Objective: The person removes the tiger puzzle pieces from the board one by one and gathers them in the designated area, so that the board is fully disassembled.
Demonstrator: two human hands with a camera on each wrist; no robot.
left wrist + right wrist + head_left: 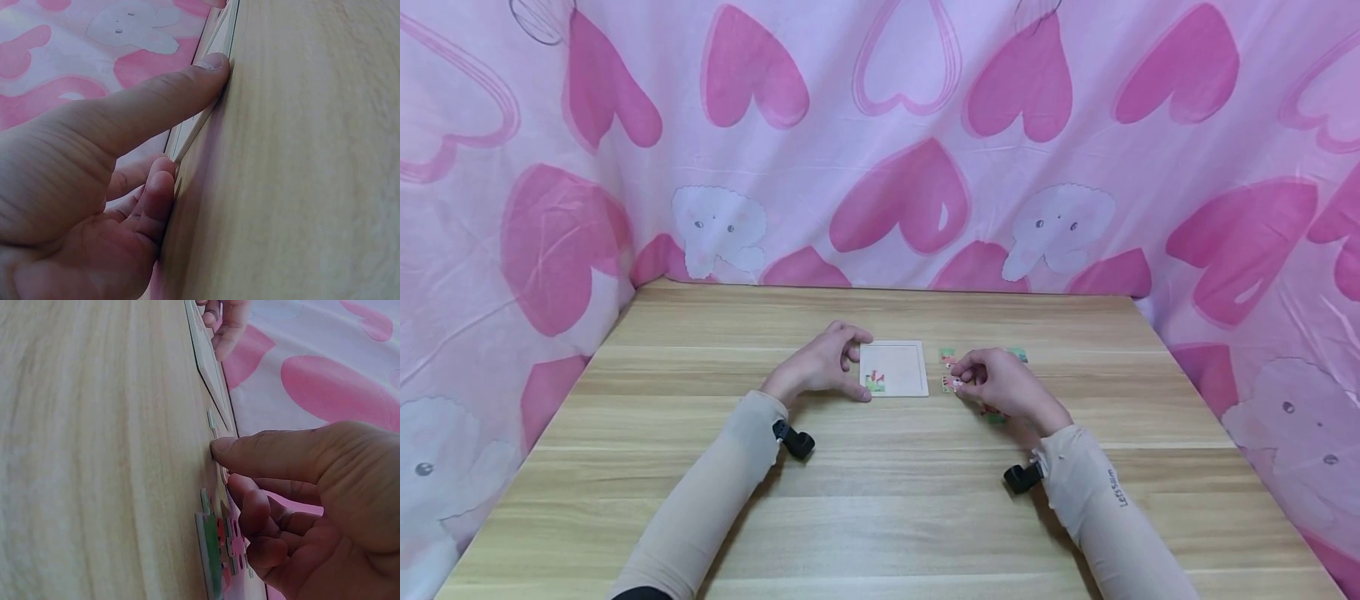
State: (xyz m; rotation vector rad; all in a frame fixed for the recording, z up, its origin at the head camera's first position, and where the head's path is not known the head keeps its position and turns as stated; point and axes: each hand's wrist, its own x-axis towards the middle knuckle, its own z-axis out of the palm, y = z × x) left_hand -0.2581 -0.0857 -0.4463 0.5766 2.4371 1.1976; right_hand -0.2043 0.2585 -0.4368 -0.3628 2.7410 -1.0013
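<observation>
A square white puzzle tray (904, 368) lies on the table with one picture piece (876, 383) in its near left corner. My left hand (822, 362) holds the tray's left side, thumb at the near corner and fingertips at the far one. In the left wrist view the thumb (169, 94) lies along the tray edge. To the right of the tray, my right hand (1003, 385) pinches a small jigsaw piece (948, 384) between thumb and fingers, low over the table. The right palm and fingers partly hide other pieces.
Loose jigsaw pieces lie around the right hand: one (947, 355) beyond it, a green one (1018, 354) behind it and some (994, 414) under the wrist. A wooden table (880, 517) carries everything. A pink heart-print curtain (895, 192) hangs along its back and sides.
</observation>
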